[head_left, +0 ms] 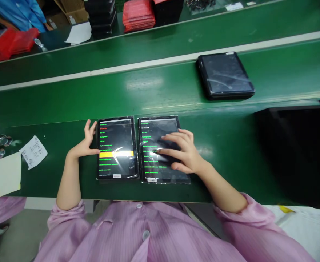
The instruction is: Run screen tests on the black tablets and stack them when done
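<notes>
Two tablets lie side by side, face up, on the green bench before me. The left tablet (118, 136) shows a list of test names, mostly green, with one row lit yellow. My left hand (86, 142) is at its left edge, thumb on the screen by the yellow row and the other fingers raised and apart. A similar list fills the right tablet (160, 167), with one line in white. Over its screen my right hand (183, 151) is spread, fingertips on or just above the glass; I cannot tell which touch.
A stack of dark tablets (227, 74) sits on the belt at the back right. A black bin (293, 153) stands at the right. Handwritten paper (34, 152) and a yellowish sheet (6, 176) lie left. Red packets (138, 15) and black stacks line the far shelf, near a person in blue (19, 14).
</notes>
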Action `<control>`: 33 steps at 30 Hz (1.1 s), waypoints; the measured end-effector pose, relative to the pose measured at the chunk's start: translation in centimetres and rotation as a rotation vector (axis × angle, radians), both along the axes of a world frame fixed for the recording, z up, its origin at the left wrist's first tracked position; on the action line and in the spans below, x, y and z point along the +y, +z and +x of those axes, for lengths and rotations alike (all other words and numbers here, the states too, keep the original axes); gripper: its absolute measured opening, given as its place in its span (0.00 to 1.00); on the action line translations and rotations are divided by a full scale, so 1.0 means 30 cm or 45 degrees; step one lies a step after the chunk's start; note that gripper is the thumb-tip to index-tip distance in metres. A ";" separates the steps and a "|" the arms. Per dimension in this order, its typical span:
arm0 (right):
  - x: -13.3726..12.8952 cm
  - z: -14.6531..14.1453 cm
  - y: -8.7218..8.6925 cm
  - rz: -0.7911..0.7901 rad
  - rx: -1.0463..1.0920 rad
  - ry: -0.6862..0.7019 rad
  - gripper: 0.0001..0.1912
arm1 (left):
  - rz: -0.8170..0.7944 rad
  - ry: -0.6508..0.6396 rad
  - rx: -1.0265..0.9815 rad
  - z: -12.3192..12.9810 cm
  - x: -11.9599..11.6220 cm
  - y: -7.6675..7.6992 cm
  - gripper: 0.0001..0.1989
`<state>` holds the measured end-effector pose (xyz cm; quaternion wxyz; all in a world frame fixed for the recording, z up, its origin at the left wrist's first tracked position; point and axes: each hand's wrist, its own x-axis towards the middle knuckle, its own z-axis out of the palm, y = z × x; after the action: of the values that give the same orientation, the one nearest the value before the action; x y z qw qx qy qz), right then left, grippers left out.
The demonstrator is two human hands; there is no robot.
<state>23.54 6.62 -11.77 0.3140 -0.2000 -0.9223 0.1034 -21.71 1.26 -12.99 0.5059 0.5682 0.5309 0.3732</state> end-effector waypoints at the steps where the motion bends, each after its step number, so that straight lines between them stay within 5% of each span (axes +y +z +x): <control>1: 0.005 0.010 -0.002 -0.011 0.055 -0.034 0.35 | 0.043 -0.021 0.027 -0.002 0.004 -0.008 0.73; 10: 0.017 -0.004 -0.013 -0.006 -0.021 -0.103 0.35 | 0.224 0.003 0.364 0.029 0.024 -0.058 0.58; 24: 0.021 -0.006 -0.025 -0.109 -0.124 -0.126 0.32 | 0.170 -0.075 0.576 0.042 0.018 -0.030 0.61; 29: 0.075 0.036 -0.051 -0.230 0.145 -0.317 0.36 | 0.112 -0.017 0.398 0.019 0.049 -0.037 0.53; 33: 0.179 0.032 -0.119 -0.489 0.439 -0.438 0.37 | 0.105 0.055 0.584 0.064 0.141 0.040 0.44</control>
<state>24.50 12.00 -15.34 0.4352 -0.3885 -0.7717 0.2533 -19.81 5.48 -11.80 0.3403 0.6470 0.6281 0.2665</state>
